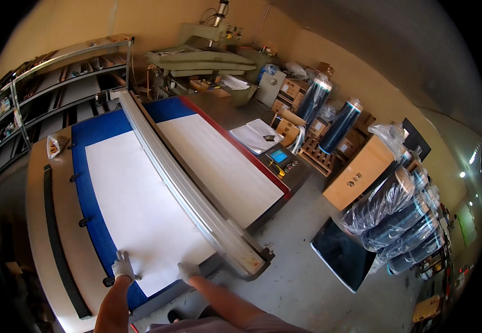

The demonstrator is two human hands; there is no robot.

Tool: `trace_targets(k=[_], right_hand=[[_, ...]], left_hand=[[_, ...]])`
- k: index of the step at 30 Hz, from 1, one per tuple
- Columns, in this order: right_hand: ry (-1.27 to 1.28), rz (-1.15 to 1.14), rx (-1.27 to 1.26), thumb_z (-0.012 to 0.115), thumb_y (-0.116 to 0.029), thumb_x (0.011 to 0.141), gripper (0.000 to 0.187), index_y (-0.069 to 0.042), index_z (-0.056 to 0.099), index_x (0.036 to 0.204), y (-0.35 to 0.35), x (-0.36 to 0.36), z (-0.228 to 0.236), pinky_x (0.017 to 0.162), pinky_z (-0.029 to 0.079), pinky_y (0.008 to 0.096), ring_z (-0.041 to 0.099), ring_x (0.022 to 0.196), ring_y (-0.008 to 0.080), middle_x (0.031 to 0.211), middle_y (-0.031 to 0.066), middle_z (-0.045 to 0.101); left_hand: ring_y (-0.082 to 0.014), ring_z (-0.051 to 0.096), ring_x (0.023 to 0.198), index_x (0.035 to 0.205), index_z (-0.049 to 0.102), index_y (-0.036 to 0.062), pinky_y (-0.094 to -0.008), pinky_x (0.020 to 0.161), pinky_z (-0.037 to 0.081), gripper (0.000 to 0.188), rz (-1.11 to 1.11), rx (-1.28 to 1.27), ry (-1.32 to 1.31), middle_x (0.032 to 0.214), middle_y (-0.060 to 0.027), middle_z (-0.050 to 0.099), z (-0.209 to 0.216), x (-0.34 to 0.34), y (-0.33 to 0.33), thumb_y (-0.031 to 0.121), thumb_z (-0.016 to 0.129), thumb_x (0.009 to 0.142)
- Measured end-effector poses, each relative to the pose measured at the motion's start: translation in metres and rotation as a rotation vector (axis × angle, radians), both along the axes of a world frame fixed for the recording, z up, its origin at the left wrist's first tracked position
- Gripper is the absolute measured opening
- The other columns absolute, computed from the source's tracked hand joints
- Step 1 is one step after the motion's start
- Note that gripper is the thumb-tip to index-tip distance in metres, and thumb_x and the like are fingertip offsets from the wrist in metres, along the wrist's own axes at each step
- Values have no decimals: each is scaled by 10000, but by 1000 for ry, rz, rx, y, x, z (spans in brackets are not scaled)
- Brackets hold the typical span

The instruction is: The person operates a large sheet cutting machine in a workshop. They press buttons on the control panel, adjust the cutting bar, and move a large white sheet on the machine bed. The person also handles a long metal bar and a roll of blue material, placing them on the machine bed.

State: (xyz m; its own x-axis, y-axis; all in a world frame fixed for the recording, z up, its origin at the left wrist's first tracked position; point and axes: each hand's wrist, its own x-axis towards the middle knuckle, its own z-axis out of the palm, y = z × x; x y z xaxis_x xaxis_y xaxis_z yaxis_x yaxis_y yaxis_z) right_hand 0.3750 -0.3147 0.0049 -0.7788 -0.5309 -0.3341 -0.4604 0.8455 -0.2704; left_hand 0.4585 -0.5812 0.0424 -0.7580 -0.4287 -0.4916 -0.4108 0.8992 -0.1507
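Observation:
A large white sheet (146, 205) lies on a blue mat (94, 194) on the machine bed, partly under a long silver crossbeam (180, 183). My left hand (122, 267), in a pale glove, is open at the sheet's near left corner. Its fingers are spread over the blue mat and the sheet's edge. Across the near edge of the sheet rests my right hand (189, 272), also gloved, its fingers laid on the white surface. Small black clamps (84, 222) line the mat's left side. Beyond the beam lies another pale sheet area (219, 161).
A long black strip (60, 238) and a small bag (56, 145) lie on the bed's left side. A control panel (280, 157) and papers (255, 136) sit at the right. Plastic-wrapped rolls (388, 197), a carton (357, 172) and a dark panel (342, 252) stand farther right.

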Motion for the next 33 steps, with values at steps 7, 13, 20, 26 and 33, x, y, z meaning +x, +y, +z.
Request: trace_targets(k=[7, 13, 20, 26, 33], right_hand=[[3, 19, -4, 753, -335, 780, 335, -73, 650, 961, 1, 2, -6, 820, 524, 491, 663, 962, 359, 992, 162, 684], [26, 15, 12, 777, -350, 761, 359, -90, 686, 991, 1, 0, -18, 825, 540, 463, 672, 981, 339, 1022, 145, 697], [13, 26, 18, 782, -360, 757, 378, -96, 679, 1008, 1, 0, -5, 834, 539, 450, 671, 993, 327, 1031, 139, 697], [0, 8, -9, 782, -360, 763, 365, -73, 661, 955, 1, 0, -11, 813, 530, 464, 666, 959, 351, 993, 159, 686], [32, 37, 7, 781, -368, 760, 373, -97, 673, 992, 3, -2, -23, 809, 541, 465, 676, 969, 337, 985, 139, 704]], left_hand=[[-332, 516, 1260, 1549, 121, 90, -410, 962, 469, 1374, 12, 1, -4, 1600, -219, 136, 4, 1, 2, 590, 886, 523], [-365, 492, 1284, 1554, 82, 83, -441, 952, 490, 1419, -7, 9, 3, 1601, -239, 109, -8, 0, -2, 622, 876, 508], [-369, 504, 1272, 1553, 85, 88, -445, 944, 500, 1417, -8, -11, -3, 1599, -236, 119, -5, 0, 0, 605, 885, 505], [-340, 538, 1224, 1545, 136, 88, -419, 938, 490, 1368, 7, 2, 40, 1598, -216, 141, 3, 1, 4, 550, 903, 512], [-330, 536, 1233, 1544, 145, 91, -421, 926, 498, 1359, 12, 1, 24, 1597, -207, 161, 1, -2, 2, 558, 899, 514]])
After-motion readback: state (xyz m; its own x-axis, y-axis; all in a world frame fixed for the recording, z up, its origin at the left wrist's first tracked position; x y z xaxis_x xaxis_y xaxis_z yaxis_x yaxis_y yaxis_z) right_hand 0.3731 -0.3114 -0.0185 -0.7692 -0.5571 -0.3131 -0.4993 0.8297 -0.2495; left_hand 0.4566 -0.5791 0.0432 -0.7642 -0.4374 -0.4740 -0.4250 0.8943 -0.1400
